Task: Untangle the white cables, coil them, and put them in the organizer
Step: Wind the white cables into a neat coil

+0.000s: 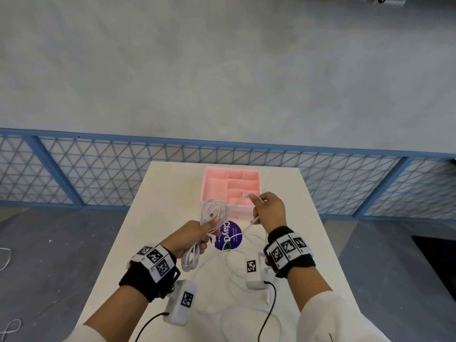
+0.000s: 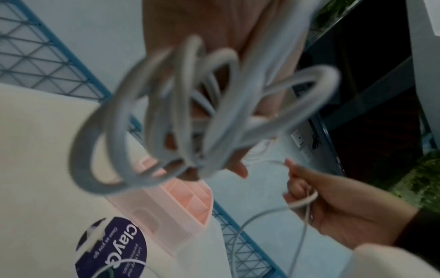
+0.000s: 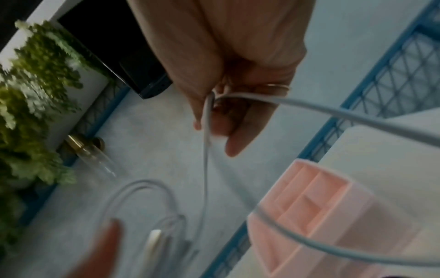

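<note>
My left hand (image 1: 197,236) grips a coil of white cable (image 1: 214,213) in several loops above the table; the same coil (image 2: 166,120) fills the left wrist view. My right hand (image 1: 267,209) pinches a free strand of that cable (image 3: 333,111) in front of the pink organizer (image 1: 214,183), and the strand runs across to the coil. The organizer (image 3: 333,212) has several compartments, all bare in these views. More white cable (image 1: 237,270) lies loose on the white table (image 1: 160,218) under my wrists.
A round purple sticker (image 1: 230,236) lies on the table between my hands. A blue mesh railing (image 1: 98,169) runs behind the table's far edge. Green plants (image 3: 31,94) and a dark screen (image 3: 123,56) stand off to the right.
</note>
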A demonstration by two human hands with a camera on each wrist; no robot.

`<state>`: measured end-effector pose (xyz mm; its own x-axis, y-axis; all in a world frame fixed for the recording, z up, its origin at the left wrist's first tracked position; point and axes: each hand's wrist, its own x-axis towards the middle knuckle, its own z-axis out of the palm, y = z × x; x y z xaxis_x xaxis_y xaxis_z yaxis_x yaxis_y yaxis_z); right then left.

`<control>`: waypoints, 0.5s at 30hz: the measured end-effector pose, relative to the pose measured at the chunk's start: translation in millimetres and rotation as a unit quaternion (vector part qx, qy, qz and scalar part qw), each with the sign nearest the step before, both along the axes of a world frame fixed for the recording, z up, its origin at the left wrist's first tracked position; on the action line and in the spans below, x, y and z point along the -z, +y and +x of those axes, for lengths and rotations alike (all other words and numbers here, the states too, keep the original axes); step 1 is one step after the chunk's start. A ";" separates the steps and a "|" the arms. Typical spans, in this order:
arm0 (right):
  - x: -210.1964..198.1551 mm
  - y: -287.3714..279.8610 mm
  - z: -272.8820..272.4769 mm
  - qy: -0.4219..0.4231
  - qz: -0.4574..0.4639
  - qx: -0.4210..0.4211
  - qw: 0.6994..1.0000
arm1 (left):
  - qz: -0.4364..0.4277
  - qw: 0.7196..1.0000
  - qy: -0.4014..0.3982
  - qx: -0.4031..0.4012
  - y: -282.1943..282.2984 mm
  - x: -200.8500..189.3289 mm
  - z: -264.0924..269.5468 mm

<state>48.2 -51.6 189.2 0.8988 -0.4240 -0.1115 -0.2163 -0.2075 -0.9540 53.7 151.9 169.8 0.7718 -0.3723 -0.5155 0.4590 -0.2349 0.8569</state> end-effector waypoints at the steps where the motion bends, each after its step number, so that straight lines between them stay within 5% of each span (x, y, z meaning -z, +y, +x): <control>1: -6.5 7.6 0.0 -0.026 0.050 0.001 0.998 | 0.000 1.000 -0.001 -0.015 -2.4 1.5 0.5; 6: -15.9 37.4 -3.8 -0.123 0.067 -0.028 0.990 | -0.017 0.998 -0.027 -0.055 -13.7 -6.5 0.0; 9: -11.0 49.9 -17.6 -0.114 -0.084 -0.140 0.980 | -0.083 0.994 -0.039 -0.064 -18.3 -14.3 -3.7; 12: -9.9 68.2 -29.2 -0.125 -0.259 -0.249 0.925 | -0.160 0.984 -0.058 -0.045 -26.3 -16.7 -9.3; 15: -11.0 76.4 -28.3 -0.129 -0.322 -0.263 0.900 | -0.238 0.967 -0.028 -0.086 -33.3 -16.5 -16.4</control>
<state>19.9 24.8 200.2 0.9552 0.1652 0.2458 0.2842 -0.7447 -0.6039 37.3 118.6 186.3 0.8652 -0.4203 -0.2735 0.4063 0.2676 0.8737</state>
